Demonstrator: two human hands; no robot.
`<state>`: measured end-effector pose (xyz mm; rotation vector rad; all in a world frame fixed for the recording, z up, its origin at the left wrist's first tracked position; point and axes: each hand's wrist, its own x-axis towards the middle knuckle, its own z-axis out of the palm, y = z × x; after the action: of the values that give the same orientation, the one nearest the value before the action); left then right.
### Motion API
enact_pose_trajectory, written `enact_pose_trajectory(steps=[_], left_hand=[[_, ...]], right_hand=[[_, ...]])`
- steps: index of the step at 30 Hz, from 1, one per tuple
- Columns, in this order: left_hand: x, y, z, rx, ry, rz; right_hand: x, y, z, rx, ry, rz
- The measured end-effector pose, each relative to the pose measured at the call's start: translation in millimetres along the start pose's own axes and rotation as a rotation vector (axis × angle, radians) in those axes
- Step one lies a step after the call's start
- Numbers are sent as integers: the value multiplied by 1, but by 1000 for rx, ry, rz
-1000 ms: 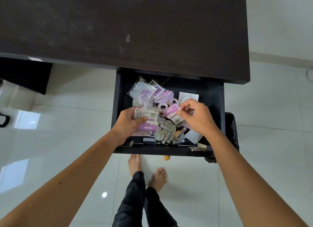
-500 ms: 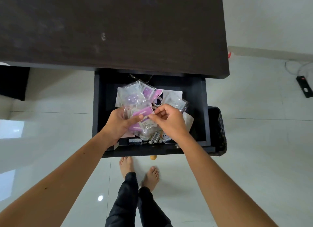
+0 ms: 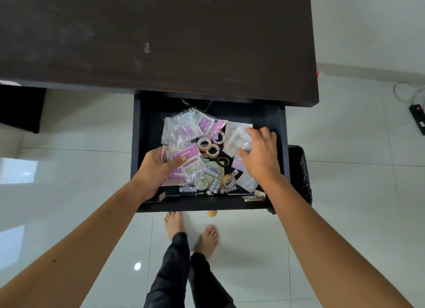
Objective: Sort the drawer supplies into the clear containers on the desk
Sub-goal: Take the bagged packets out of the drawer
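Right hand (image 3: 259, 156) moved off to clear packet (image 3: 238, 142), fingers spread; left hand (image 3: 158, 167) grips purple packets (image 3: 187, 160), long axis diagonal.

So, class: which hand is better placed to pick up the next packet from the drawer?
Right. The right hand already rests on a clear packet, while the left hand holds a stack of purple packets.

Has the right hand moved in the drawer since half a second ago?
Yes. The right hand left the left hand's packets and went toward the drawer's right wall.
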<state>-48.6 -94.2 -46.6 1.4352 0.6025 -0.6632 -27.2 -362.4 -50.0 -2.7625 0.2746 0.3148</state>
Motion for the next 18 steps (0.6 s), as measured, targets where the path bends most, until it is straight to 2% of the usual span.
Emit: enact_pose_trajectory(steps=[4, 13, 18], left_hand=[[-4, 3, -3, -7, 16, -9], [5, 6, -1, -127, 102, 131], [18, 22, 0, -68, 102, 99]], right_hand=[[3, -1, -16, 178, 59, -13], [26, -39, -33, 668, -88, 66], [48, -54, -11, 625, -204, 90]])
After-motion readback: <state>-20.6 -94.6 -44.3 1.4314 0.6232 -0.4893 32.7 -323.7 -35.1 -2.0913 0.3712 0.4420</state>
